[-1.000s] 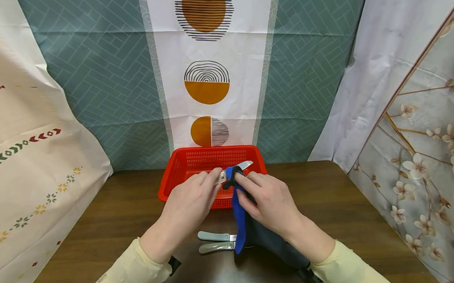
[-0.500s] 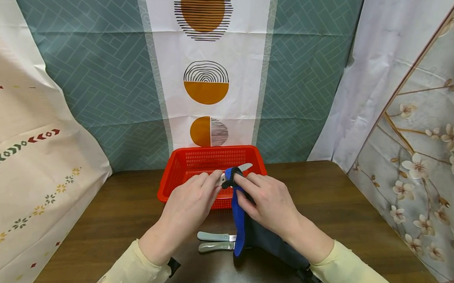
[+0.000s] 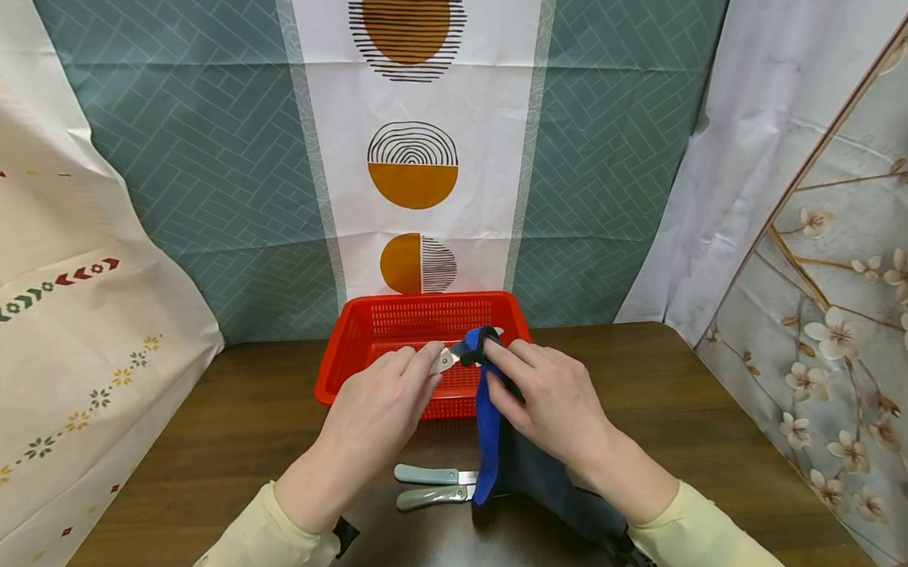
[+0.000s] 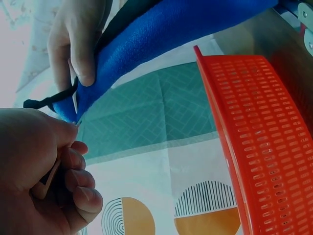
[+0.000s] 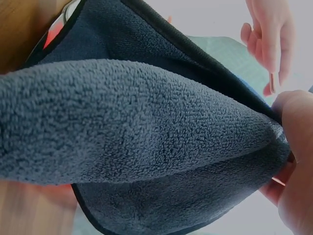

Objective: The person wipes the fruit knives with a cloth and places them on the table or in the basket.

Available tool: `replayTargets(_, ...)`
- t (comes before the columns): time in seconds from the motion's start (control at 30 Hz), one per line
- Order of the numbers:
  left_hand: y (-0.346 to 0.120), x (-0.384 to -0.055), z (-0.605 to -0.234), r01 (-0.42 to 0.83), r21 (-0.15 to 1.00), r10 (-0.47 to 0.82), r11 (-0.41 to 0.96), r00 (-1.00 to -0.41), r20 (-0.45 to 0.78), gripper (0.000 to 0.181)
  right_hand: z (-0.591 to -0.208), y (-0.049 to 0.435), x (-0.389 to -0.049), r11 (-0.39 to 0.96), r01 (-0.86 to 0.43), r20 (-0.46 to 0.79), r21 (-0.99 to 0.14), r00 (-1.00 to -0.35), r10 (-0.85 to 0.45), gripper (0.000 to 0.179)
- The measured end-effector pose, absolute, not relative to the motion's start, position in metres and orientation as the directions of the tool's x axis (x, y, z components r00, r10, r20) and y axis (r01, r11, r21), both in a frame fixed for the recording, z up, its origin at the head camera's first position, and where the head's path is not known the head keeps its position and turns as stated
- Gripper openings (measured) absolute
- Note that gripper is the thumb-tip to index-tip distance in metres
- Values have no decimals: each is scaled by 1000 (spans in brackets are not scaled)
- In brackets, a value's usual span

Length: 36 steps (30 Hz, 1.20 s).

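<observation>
My left hand (image 3: 379, 407) grips a knife (image 3: 445, 360) by its pale handle, blade pointing right over the basket. Around the blade is folded a two-sided cloth (image 3: 531, 464), dark grey on one face and blue on the other, with black edging. My right hand (image 3: 544, 397) pinches the cloth over the blade near the tip, which barely shows beyond it. In the left wrist view the left fingers curl round the handle. The right wrist view is mostly filled by the hanging grey cloth (image 5: 127, 122). Below, two more knives (image 3: 426, 474) lie on the table, blades partly under the cloth.
A red perforated plastic basket (image 3: 424, 299) stands at the back of the brown wooden table (image 3: 264, 424), just behind the hands. Patterned curtains (image 3: 232, 158) hang behind and at both sides. A black strap end (image 3: 346, 536) shows by the left sleeve.
My right hand has slid the cloth rightward along the blade toward the tip. More blade shows beside the handle and less at the tip. The left hand has stayed nearly still.
</observation>
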<state>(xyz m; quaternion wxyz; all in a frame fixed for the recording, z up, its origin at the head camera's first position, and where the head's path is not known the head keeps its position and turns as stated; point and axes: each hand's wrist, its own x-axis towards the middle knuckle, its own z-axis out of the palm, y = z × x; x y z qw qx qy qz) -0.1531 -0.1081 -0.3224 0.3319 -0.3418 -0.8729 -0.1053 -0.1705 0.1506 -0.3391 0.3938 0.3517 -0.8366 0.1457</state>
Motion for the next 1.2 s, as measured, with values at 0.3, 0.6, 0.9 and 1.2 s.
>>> replayTargets(0.3,-107,-152,-321,668,-38,526,743,-548,651,46,-335,161,-172,735,-678,767,29,-456,-451,32)
replayTargets(0.6,-108,-152,-321,663,-39,520,748,-549,654,46,-335,171,-176,750,-661,782,20,-457,-424,29)
replayTargets(0.9,-111,-152,-322,654,-27,505,756,-557,660,46,-335,182,-179,780,-626,816,-16,-459,-352,30)
replayTargets(1.2,-110,-153,-322,645,-24,499,764,-567,656,47,-331,173,-171,750,-661,812,-26,-451,-369,29)
